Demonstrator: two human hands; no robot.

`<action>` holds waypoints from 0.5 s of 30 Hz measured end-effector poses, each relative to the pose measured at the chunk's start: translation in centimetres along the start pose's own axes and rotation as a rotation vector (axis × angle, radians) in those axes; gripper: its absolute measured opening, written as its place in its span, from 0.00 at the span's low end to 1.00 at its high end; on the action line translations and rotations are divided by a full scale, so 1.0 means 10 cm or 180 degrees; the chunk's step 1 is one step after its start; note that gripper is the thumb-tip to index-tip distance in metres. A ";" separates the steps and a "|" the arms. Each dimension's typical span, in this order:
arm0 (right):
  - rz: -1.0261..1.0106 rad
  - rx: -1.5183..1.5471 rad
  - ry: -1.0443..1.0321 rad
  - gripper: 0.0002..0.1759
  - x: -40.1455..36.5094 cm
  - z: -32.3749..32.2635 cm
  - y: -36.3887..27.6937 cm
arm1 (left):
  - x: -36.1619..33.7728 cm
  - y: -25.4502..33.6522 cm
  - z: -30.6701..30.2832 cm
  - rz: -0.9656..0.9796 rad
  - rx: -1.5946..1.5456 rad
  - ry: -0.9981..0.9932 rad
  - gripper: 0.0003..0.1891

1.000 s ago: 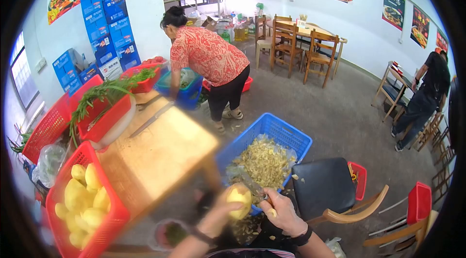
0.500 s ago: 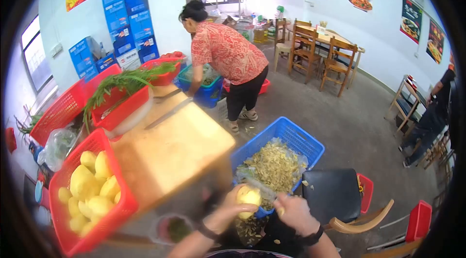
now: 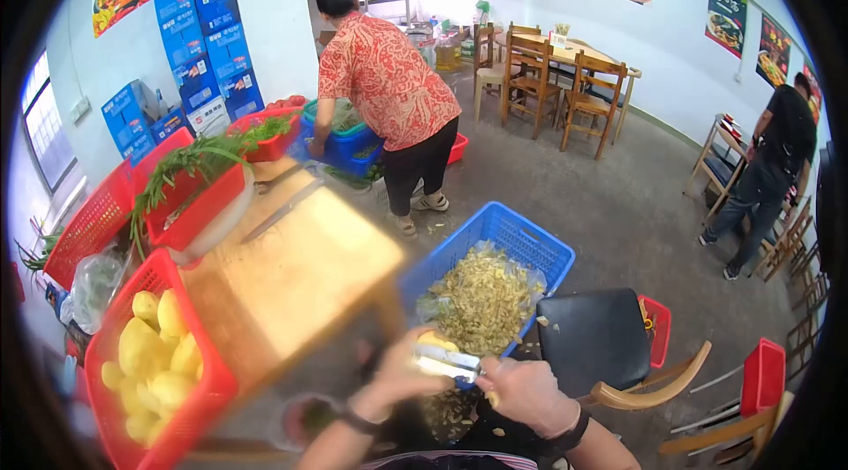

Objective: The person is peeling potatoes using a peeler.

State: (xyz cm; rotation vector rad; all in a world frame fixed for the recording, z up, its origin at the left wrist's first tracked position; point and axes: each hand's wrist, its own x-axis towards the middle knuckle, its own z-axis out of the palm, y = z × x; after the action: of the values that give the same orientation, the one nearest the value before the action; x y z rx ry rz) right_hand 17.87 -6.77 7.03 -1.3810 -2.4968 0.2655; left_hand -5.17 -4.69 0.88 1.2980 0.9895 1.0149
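My left hand (image 3: 397, 377) is closed around a peeled, pale yellow potato (image 3: 436, 339), mostly hidden behind the tool. In my right hand (image 3: 532, 395) is a peeler (image 3: 452, 362) with a shiny metal head, which lies across the potato, seemingly against it. Both hands are just over the near edge of a blue plastic basket (image 3: 558, 260). A heap of potato peelings (image 3: 481, 302) fills its plastic liner. To the left, a red basket (image 3: 219, 375) holds several peeled potatoes (image 3: 141, 351).
A wooden table (image 3: 309, 267) bears a knife (image 3: 281, 212) and red baskets with green vegetables (image 3: 190, 165). A black-seated chair (image 3: 594, 339) stands right of the peelings. One person (image 3: 389, 90) bends over blue baskets; another person (image 3: 782, 139) stands far right.
The peeler has come down onto the potato and turned, its metal head now showing clearly. The view has shifted right. The person at the blue baskets has turned further away.
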 end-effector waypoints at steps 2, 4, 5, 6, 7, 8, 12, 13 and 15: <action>0.0356 -0.0257 0.0213 0.12 0.04 0.07 0.20 | -0.01 0.17 0.01 -0.0222 0.0307 0.0096 0.47; 0.0842 -0.0302 0.0314 0.12 0.07 -0.03 0.38 | -0.02 0.05 -0.02 -0.0163 0.0229 0.0050 0.47; 0.0722 -0.0034 0.0347 0.12 0.05 -0.17 0.23 | 0.00 0.02 -0.03 -0.0117 0.0150 0.0017 0.48; 0.0426 0.0127 0.0216 0.11 0.01 -0.20 0.11 | -0.02 0.03 -0.02 -0.0138 0.0143 0.0018 0.48; 0.0148 0.0298 0.0094 0.11 -0.04 -0.19 0.02 | -0.06 0.07 0.00 -0.0095 -0.0209 -0.0119 0.49; 0.0089 0.0357 -0.0297 0.10 -0.02 -0.16 0.01 | -0.05 0.10 0.00 -0.0021 -0.0556 -0.0260 0.50; 0.0775 0.0402 0.0295 0.12 0.05 0.01 0.44 | -0.08 0.07 -0.10 0.0202 -0.0292 -0.0596 0.54; 0.0637 0.0698 0.0467 0.12 0.02 -0.06 0.32 | -0.04 0.09 -0.09 0.0231 -0.0286 -0.0594 0.54; 0.0058 0.1178 0.0264 0.12 -0.05 -0.09 0.11 | -0.08 0.16 -0.06 0.0343 -0.0376 -0.0558 0.54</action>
State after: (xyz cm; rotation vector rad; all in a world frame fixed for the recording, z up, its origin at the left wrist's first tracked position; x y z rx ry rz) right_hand 19.30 -6.65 7.53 -1.2341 -2.2256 0.6249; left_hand -5.99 -5.28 2.50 1.3284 0.7229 1.0072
